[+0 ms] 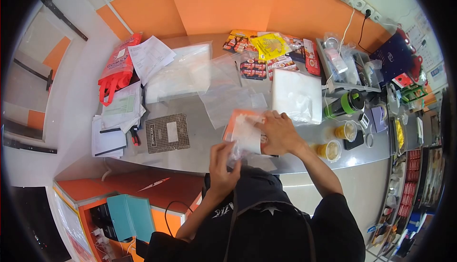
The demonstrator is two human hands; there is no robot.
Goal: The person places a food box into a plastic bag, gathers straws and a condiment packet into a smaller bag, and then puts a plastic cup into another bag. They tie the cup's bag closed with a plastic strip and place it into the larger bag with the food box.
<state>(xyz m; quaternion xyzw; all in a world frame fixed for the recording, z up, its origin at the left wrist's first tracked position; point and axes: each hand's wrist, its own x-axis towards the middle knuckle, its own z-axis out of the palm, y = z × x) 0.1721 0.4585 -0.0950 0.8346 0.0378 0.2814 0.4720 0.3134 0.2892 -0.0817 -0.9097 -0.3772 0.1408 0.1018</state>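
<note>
At the front edge of the counter (190, 152), a person's left hand (223, 164) is raised with its grip pinched shut on a clear plastic bag (236, 153). The right hand (278, 131) lies palm-down, grip released, pressing a white-and-orange packet (245, 131) flat. The packet's print is too blurred to read.

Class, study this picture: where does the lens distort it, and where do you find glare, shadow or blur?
Head view: the fisheye lens bends the counter edge and blackens the corners; light is even, shadows faint; loose plastic sheets show a soft sheen; the left hand, pinching a clear bag, looks slightly smeared.
</note>
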